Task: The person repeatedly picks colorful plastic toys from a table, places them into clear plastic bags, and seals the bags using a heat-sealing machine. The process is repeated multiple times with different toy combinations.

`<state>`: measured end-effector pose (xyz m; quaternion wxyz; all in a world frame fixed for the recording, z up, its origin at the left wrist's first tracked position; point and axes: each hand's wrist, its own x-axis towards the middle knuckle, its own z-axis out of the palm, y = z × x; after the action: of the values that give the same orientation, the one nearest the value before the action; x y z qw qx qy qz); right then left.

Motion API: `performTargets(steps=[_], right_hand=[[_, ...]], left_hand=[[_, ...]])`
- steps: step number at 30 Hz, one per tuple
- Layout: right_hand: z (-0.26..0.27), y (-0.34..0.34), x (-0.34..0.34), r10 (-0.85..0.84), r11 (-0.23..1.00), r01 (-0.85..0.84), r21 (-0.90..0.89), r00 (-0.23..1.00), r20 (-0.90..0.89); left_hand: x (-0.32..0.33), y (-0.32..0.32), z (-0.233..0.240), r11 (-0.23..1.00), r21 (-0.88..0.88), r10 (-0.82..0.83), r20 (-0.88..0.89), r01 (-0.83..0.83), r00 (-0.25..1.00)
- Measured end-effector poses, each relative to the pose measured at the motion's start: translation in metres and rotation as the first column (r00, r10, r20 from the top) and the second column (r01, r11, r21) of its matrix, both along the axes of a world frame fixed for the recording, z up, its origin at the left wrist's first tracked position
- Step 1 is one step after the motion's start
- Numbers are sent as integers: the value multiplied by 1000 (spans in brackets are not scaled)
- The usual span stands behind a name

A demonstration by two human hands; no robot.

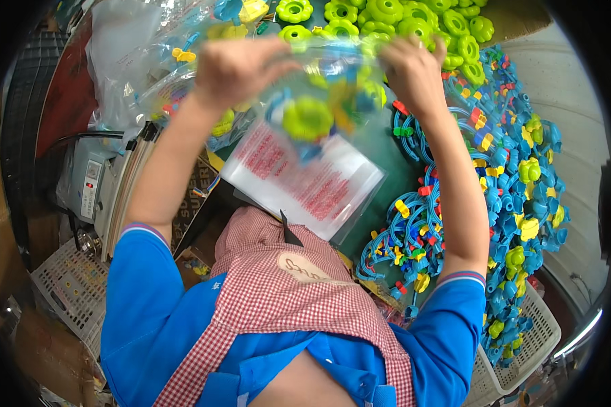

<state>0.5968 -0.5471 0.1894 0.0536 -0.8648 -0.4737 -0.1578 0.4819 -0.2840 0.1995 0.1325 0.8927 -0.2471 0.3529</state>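
A clear plastic bag [336, 48] is stretched between my two hands above the table. My left hand [239, 71] pinches one top corner, and my right hand [412, 74] grips the other. Inside the bag hang a lime-green flower-shaped plastic piece [308, 119] and blue and yellow parts, all blurred by motion. Below it, a stack of clear plastic bags [305, 178] with red printing lies on the green tabletop [369, 213] close to my apron. Whether the held bag's mouth is sealed cannot be made out.
Lime-green plastic rings [387, 20] are heaped at the back. Blue curved tubes with coloured beads [412, 219] lie at right, beside piled blue parts [519, 203] and a white basket [534, 325]. Filled bags [183, 91] and a grey switch box [89, 178] are at left.
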Motion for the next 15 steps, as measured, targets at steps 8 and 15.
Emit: performTargets(steps=[8, 15], right_hand=[[-62, -12, -82, -61, 894, 201, 401, 940, -335], [-129, -108, -247, -255, 495, 858, 139, 297, -920]], left_hand=[[22, 42, -41, 640, 497, 722, -128, -586, 680], [-181, -208, -195, 939, -163, -309, -788, 303, 532]])
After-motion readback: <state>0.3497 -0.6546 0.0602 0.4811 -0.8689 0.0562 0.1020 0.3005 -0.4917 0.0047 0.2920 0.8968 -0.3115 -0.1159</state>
